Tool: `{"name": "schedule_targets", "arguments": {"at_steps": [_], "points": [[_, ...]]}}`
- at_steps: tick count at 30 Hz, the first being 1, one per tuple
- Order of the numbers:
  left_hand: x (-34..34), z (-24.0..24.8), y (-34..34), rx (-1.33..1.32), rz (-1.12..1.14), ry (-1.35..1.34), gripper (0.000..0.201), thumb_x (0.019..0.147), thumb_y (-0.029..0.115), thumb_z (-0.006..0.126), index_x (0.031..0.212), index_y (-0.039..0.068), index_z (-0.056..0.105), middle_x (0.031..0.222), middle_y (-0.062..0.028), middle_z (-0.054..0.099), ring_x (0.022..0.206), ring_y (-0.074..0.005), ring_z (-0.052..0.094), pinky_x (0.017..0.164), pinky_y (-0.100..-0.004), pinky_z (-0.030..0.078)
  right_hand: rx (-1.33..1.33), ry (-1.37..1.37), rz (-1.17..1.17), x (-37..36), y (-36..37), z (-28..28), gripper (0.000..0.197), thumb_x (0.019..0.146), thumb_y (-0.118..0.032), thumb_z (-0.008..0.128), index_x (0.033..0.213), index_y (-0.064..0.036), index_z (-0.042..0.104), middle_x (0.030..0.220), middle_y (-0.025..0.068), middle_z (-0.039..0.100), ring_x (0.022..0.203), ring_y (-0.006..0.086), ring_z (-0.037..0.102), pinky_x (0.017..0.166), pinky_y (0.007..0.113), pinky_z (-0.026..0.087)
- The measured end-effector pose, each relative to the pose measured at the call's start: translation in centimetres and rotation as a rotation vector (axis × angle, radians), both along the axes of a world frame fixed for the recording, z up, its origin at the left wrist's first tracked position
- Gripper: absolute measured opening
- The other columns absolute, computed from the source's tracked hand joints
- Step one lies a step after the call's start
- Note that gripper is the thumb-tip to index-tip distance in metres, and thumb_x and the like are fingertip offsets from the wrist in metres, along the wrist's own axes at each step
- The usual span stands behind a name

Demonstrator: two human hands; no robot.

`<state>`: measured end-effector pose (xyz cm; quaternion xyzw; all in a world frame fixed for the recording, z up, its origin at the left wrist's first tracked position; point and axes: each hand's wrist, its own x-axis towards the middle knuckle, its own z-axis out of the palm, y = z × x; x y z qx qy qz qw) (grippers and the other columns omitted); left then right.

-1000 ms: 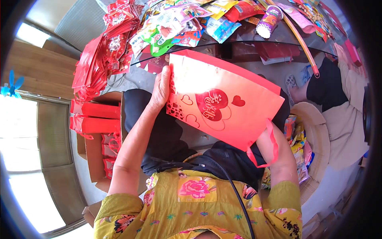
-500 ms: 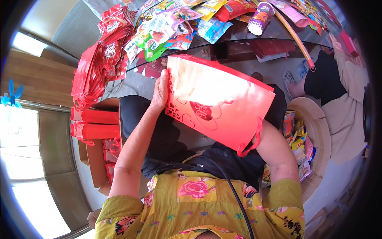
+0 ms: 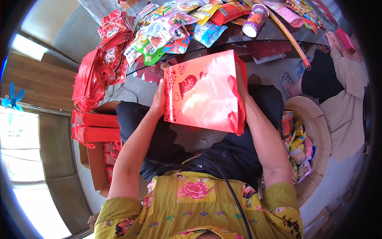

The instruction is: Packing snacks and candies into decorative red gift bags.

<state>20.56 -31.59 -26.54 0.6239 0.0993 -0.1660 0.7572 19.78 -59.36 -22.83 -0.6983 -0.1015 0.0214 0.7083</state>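
A red paper gift bag (image 3: 203, 91) with heart patterns and a shiny front is held sideways above my lap, its mouth toward the right. At its left end my left hand (image 3: 159, 98) grips the base, the thumb side showing and the other fingers hidden behind the paper. My right hand (image 3: 242, 87) reaches into the mouth at the right, where the bag's side covers its fingers. Beside that wrist a red ribbon handle (image 3: 234, 118) hangs at the mouth's lower corner.
Snack packets (image 3: 171, 32) and a purple tube (image 3: 255, 20) lie on the dark glass table. Folded red bags (image 3: 89, 77) hang at its left. Standing red bags (image 3: 95, 133) fill a box at left; a round carton (image 3: 320, 131) of snacks stands right. Another person (image 3: 338, 95) sits at right.
The bag has turned more level and shifted left, its mouth end rising. My right hand and forearm have moved up and inward, and the forearm now shows down to the wrist.
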Motion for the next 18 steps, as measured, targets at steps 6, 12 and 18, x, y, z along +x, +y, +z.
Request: {"name": "schedule_targets", "arguments": {"at_steps": [6, 12, 18], "points": [[-0.6, -1.1, 0.7, -0.081, 0.006, -0.035, 0.068, 0.101, 0.058, 0.029, 0.135, 0.002, 0.046, 0.120, -0.0112, 0.062, 0.102, -0.0171, 0.063, 0.089, -0.0304, 0.052, -0.312, -0.786, -0.522, 1.2, -0.2, 3.6, 0.015, 0.085, 0.003, 0.065, 0.099, 0.0002, 0.063, 0.088, 0.0123, 0.067, 0.080, 0.0215, 0.068, 0.070, 0.029, 0.052], [-0.4, -2.3, 1.5, -0.095, 0.055, 0.024, 0.067, 0.100, 0.058, 0.031, 0.135, 0.003, 0.047, 0.120, -0.0102, 0.062, 0.104, -0.0172, 0.062, 0.089, -0.0309, 0.052, -0.323, -0.670, -0.610, 1.1, -1.3, 4.0, 0.029, 0.082, -0.002, 0.068, 0.110, -0.0041, 0.060, 0.098, 0.0101, 0.064, 0.089, 0.0229, 0.063, 0.075, 0.032, 0.051], [-0.7, -3.1, 1.7, -0.218, 0.065, -0.043, 0.069, 0.099, 0.060, 0.032, 0.136, 0.003, 0.047, 0.121, -0.0097, 0.061, 0.106, -0.0181, 0.062, 0.090, -0.0316, 0.052, -0.106, -0.009, -0.186, 1.4, -1.7, 2.6, 0.044, 0.089, -0.031, 0.067, 0.122, -0.0031, 0.057, 0.103, 0.0090, 0.067, 0.093, 0.0147, 0.063, 0.082, 0.030, 0.049]]}}
